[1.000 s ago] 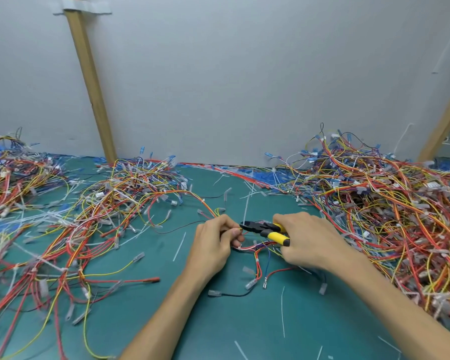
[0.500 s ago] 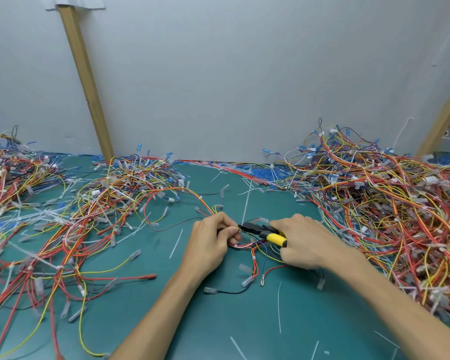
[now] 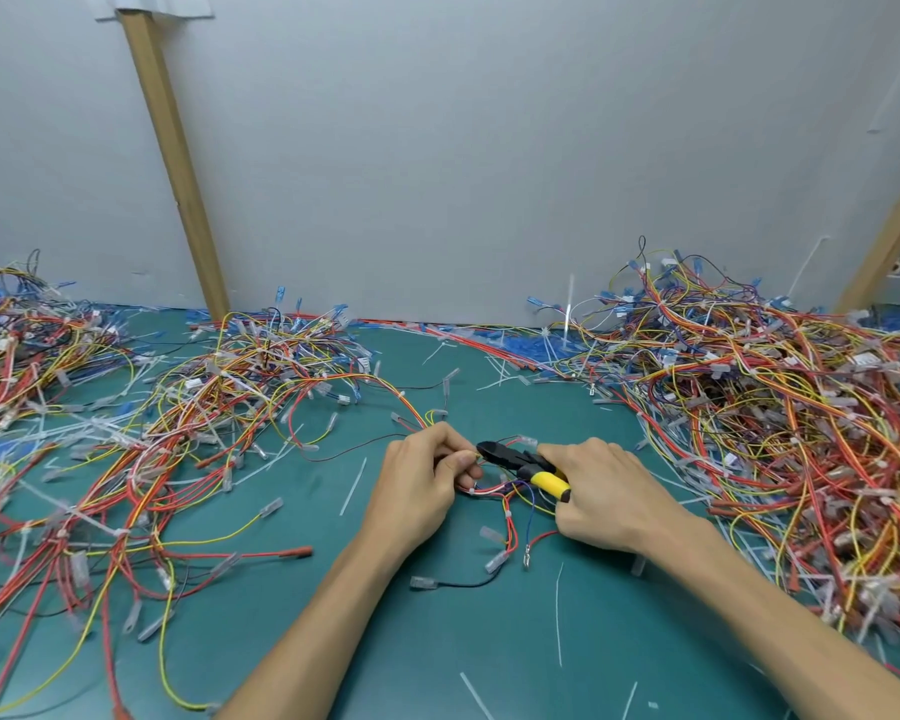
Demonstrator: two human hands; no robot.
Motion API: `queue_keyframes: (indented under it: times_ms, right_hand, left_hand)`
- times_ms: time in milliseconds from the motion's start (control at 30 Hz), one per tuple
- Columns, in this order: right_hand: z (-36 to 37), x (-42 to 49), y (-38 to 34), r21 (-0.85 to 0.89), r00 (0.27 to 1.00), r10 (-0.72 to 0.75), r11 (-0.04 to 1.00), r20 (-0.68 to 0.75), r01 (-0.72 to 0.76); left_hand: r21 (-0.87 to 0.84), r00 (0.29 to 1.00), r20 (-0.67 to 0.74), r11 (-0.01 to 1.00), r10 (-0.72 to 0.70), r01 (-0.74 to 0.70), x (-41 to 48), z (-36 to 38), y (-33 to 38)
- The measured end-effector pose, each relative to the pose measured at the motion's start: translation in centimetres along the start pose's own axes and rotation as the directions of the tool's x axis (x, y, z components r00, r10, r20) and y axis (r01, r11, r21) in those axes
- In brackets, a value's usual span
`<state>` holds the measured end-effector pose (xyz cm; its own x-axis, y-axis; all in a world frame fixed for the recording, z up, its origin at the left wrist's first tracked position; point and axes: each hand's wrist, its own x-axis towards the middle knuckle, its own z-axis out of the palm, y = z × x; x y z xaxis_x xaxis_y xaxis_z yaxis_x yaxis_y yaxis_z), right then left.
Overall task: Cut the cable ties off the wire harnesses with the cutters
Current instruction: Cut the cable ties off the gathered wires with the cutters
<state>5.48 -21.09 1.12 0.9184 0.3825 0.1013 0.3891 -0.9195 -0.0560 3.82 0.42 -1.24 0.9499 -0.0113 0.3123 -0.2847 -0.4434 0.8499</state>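
yellow-handled cutters (image 3: 528, 466) tip at red-yellow wire harness (image 3: 494, 490), mid-mat.

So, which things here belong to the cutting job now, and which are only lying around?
In the job: left hand pinching the held harness; right hand gripping the cutters.
Lying about: right wire pile; left wire pile; loose cut tie on the green mat; wooden post.

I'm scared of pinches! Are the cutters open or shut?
Cannot tell. The right hand grips the cutters; their black tip meets the wires the left hand pinches, too blurred to show a gap.
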Motion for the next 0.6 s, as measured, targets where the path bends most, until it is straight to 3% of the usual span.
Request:
queue_keyframes:
  times_ms: [300,500,600]
  right_hand:
    - [-3.8,-1.0,0.7,0.097,0.996,0.049,0.994,-0.071,-0.042]
    - [-7.1,-6.2,1.4,0.014,0.983,-0.002,1.0,0.185,-0.001]
    - [-7.2,-9.5,1.4,0.065,0.965,-0.059,0.997,0.255,0.044]
  left_hand:
    - [-0.012,1.0,0.007,1.0,-0.008,0.008,0.0,-0.1,0.1]
    - [-0.028,1.0,0.003,0.999,-0.017,0.017,0.1,-0.2,0.0]
    - [-0.034,1.0,-0.001,0.999,-0.013,0.013,0.0,-0.2,-0.1]
